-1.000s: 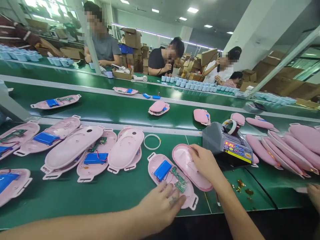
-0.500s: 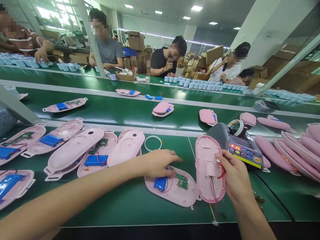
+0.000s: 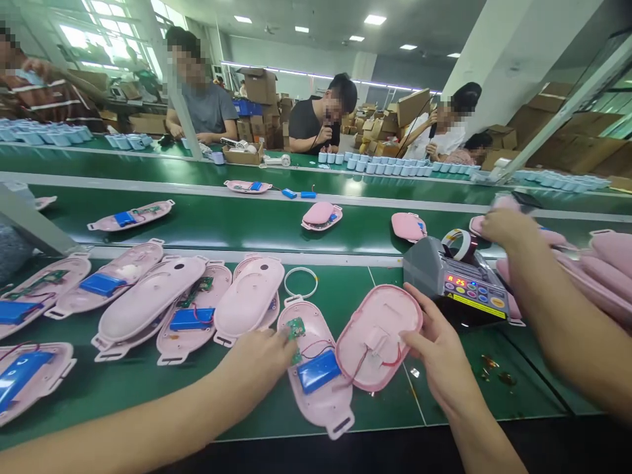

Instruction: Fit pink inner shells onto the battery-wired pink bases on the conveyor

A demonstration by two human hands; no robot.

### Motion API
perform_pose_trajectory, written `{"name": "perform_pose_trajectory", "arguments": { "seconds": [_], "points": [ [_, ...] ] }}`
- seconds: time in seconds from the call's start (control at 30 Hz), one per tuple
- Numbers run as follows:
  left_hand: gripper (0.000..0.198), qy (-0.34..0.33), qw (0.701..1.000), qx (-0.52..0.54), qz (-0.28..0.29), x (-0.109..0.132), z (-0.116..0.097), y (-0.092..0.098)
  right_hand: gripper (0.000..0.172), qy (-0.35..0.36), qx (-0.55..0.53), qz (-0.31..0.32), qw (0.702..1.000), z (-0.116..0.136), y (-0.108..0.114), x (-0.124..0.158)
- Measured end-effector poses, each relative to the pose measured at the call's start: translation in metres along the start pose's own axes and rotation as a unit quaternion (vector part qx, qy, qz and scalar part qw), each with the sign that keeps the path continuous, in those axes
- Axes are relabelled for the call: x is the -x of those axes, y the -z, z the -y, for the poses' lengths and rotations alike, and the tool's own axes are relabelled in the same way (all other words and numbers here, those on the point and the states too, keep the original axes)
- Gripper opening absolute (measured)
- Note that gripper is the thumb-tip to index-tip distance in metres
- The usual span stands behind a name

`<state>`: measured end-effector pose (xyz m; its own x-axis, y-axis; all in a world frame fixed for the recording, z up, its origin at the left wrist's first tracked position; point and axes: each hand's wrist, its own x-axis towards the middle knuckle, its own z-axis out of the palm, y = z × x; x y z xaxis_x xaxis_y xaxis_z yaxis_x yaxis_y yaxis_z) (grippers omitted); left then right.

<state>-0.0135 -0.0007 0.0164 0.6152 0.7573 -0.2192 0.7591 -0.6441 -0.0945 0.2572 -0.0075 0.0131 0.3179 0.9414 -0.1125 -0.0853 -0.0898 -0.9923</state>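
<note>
My left hand (image 3: 259, 359) rests on the left edge of an open pink shell half (image 3: 318, 401) lying on the green table, fingers bent against it. That half holds a blue battery (image 3: 318, 371) and a small green circuit board (image 3: 296, 327). My right hand (image 3: 437, 349) grips the right rim of the other pink shell half (image 3: 378, 336), tilted up, its hollow inside facing me. Red wires (image 3: 395, 360) run between the two halves.
A grey tape dispenser (image 3: 457, 283) with lit digits stands right of my hands. Another person's arm (image 3: 548, 309) reaches over pink covers (image 3: 607, 263) at right. Several open pink halves (image 3: 148, 303) lie left. A white ring (image 3: 300, 282) lies behind. Co-workers sit beyond the conveyor belt (image 3: 247, 220).
The battery half has been turned so its board end points away from me. My right hand lowered and tilted the cover half leftward. Another person's arm came in at the right.
</note>
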Motion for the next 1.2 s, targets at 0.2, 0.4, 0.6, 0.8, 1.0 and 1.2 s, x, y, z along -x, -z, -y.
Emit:
{"name": "perform_pose_trajectory", "arguments": {
  "seconds": [0.2,0.4,0.6,0.8,1.0,1.2],
  "points": [
    [0.019,-0.220,0.950,-0.036,-0.220,0.003,0.033,0.007,0.064,0.012,0.073,-0.025,0.997,-0.005,-0.005,-0.009],
    [0.011,-0.244,0.889,0.292,-0.257,-0.012,0.069,0.001,0.057,-0.024,0.156,0.125,0.979,0.012,0.019,-0.007],
    [0.007,-0.179,0.862,0.430,-0.198,-0.022,0.061,-0.010,0.045,-0.059,0.111,0.138,0.982,0.011,0.021,0.000],
    [0.009,-0.122,0.957,0.209,-0.160,-0.027,0.028,-0.020,0.060,-0.015,-0.035,-0.047,0.998,-0.006,0.000,0.019],
    [0.012,0.080,0.921,0.320,-0.209,-0.027,-0.012,-0.034,0.063,0.038,-0.088,-0.136,0.986,-0.019,-0.009,0.036],
    [0.016,0.065,0.684,0.674,-0.270,-0.022,-0.001,-0.021,0.051,0.105,-0.052,-0.154,0.981,-0.030,0.001,0.032]
  ]
}}
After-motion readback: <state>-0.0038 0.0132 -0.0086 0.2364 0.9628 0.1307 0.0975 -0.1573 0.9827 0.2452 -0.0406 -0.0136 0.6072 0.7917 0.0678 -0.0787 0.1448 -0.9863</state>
